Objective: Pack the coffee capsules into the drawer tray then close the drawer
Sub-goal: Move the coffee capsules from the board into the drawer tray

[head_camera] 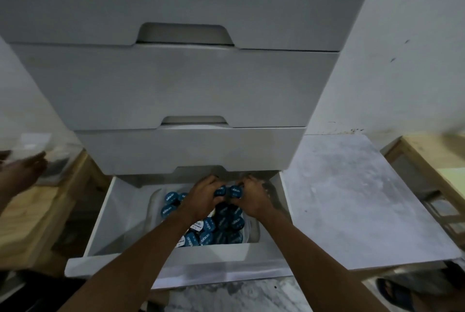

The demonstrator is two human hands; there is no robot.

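Note:
The bottom white drawer stands pulled open. Inside it a clear tray holds several blue-lidded coffee capsules. Both my hands reach into the far end of the tray. My left hand grips a blue capsule with curled fingers. Right beside it, my right hand pinches another blue capsule. The two held capsules touch each other just above the pile.
Three shut drawers of the white unit rise above the open one. Another person's hand holds a clear bag at the far left over a wooden crate. A marble slab lies at right, a sandalled foot at bottom right.

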